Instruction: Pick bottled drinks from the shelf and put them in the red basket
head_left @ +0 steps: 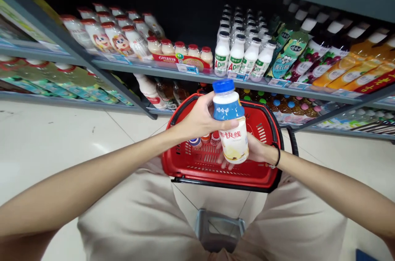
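My left hand is wrapped round a drink bottle with a blue cap, a blue neck band and a white and cream label. The bottle stands nearly upright above a red shopping basket. Behind and below it is my right hand, palm up, its fingers stretched out under the left side of the bottle. Whether the right palm touches the bottle is hidden. Several small capped bottles lie inside the basket, partly covered by my left hand and the held bottle.
Ahead, a store shelf carries red-capped bottles, a pack of small yogurt drinks, white dark-capped bottles and juice bottles. A lower shelf holds more drinks. A grey stool is between my legs on the tiled floor.
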`<state>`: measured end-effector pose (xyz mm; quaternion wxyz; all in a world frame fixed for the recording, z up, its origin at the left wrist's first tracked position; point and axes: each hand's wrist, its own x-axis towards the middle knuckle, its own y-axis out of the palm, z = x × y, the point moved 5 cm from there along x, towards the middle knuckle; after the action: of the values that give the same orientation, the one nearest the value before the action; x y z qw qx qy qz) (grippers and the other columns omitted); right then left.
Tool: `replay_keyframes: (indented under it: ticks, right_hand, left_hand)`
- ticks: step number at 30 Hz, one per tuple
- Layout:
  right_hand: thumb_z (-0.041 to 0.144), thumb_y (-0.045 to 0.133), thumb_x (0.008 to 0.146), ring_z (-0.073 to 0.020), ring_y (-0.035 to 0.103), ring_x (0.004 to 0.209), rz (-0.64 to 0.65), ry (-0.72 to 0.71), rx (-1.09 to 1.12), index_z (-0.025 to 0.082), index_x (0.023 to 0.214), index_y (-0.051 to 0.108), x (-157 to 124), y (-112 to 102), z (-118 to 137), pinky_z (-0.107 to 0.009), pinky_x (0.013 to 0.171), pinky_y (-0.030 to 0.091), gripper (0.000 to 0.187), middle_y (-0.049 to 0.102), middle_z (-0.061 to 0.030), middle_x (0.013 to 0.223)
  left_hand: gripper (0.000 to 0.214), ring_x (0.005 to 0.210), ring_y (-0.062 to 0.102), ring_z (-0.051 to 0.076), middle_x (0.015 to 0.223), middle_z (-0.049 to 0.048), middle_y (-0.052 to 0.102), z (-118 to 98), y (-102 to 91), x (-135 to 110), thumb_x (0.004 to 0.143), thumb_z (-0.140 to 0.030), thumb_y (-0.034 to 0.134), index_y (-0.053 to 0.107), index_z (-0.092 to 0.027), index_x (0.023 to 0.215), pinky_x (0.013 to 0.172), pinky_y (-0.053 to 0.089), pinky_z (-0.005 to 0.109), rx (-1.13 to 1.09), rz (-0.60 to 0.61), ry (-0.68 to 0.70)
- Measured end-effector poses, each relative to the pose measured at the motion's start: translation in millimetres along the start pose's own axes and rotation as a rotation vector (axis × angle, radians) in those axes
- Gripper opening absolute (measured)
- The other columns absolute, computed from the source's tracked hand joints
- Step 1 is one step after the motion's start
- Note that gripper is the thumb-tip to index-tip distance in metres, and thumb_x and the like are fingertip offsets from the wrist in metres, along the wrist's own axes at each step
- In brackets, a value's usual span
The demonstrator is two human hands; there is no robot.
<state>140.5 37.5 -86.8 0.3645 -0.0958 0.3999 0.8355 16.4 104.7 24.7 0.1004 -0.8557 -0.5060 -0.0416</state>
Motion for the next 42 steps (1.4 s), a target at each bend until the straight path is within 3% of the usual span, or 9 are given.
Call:
replay_keyframes:
  ticks: [3,10,19,22,24,27,29,34,42]
  right_hand:
    - [0.065,0.024,0.102,-0.0227,0.071,0.056,0.129,0.05,0.009,0.012,0.107,0.068,1,11,-8,-0.025,0.042,0.049,0.07,0.078,-0.017,0.082]
    - [0.063,0.028,0.103,-0.0225,0.07,0.055,-0.106,-0.085,0.044,0.017,0.12,0.069,10,2,-17,-0.025,0.037,0.048,0.064,0.079,-0.0116,0.079]
    - [0.038,0.02,0.111,-0.0222,0.072,0.056,-0.394,-0.165,0.154,0.01,0.11,0.072,3,-13,-2,-0.026,0.041,0.054,0.058,0.078,-0.0128,0.073]
    - [0.038,0.025,0.108,-0.023,0.072,0.056,-0.35,-0.196,0.187,0.011,0.118,0.07,-2,-10,7,-0.026,0.039,0.052,0.053,0.079,-0.0115,0.075]
    - [0.046,0.024,0.106,-0.0249,0.071,0.055,-0.217,-0.176,0.212,0.011,0.12,0.07,-6,-2,12,-0.028,0.038,0.051,0.059,0.079,-0.0124,0.075]
    - [0.061,0.016,0.104,-0.0284,0.073,0.061,0.073,-0.077,0.216,0.009,0.123,0.068,-11,18,13,-0.029,0.037,0.05,0.077,0.079,-0.0163,0.079]
    - [0.067,0.01,0.103,-0.0286,0.074,0.066,0.15,-0.059,0.206,0.011,0.126,0.068,-11,27,10,-0.027,0.036,0.048,0.084,0.079,-0.017,0.083]
    - [0.07,0.021,0.103,-0.0252,0.072,0.066,-0.068,-0.159,0.24,0.02,0.125,0.069,1,17,-8,-0.032,0.046,0.056,0.073,0.08,-0.0106,0.087]
    - [0.059,0.032,0.105,-0.0245,0.07,0.062,-0.195,-0.154,0.263,0.021,0.115,0.072,10,-7,-34,-0.036,0.049,0.059,0.057,0.078,-0.008,0.081]
  left_hand:
    - [0.06,0.091,0.074,0.023,0.106,0.0111,0.077,4,1.5,-4,0.062,-0.034,0.096,0.062,-0.013,0.107,0.083,0.062,0.034,0.046,0.08,-0.019]
    - [0.065,0.106,0.074,0.03,0.121,0.0178,0.075,10,2.8,-9,0.065,-0.029,0.094,0.063,-0.012,0.119,0.096,0.06,0.043,0.134,0.238,-0.108]
    - [0.059,0.09,0.073,0.023,0.102,0.0098,0.077,21,-14.0,5,0.062,-0.047,0.097,0.066,-0.013,0.1,0.085,0.061,0.035,0.197,0.052,-0.168]
    - [0.072,0.094,0.074,0.024,0.106,0.0098,0.076,23,-19.7,6,0.055,-0.051,0.099,0.063,-0.015,0.106,0.089,0.061,0.037,0.093,-0.083,-0.137]
    - [0.075,0.098,0.074,0.026,0.109,0.0105,0.076,21,-19.0,6,0.056,-0.054,0.098,0.062,-0.016,0.108,0.092,0.061,0.04,-0.028,-0.114,-0.126]
    - [0.071,0.104,0.075,0.029,0.114,0.0134,0.076,15,-10.3,5,0.062,-0.057,0.094,0.063,-0.016,0.111,0.094,0.061,0.044,-0.167,-0.043,-0.158]
    - [0.071,0.109,0.074,0.032,0.119,0.0152,0.075,10,-2.5,5,0.064,-0.055,0.093,0.064,-0.016,0.115,0.095,0.062,0.045,-0.203,0.041,-0.164]
    - [0.073,0.114,0.074,0.035,0.131,0.0189,0.071,10,12.2,0,0.066,-0.043,0.097,0.061,-0.016,0.124,0.094,0.063,0.044,-0.106,0.234,-0.161]
    - [0.07,0.109,0.075,0.03,0.132,0.0198,0.071,22,12.5,-4,0.067,-0.028,0.096,0.059,-0.015,0.124,0.095,0.063,0.041,-0.097,0.262,-0.186]
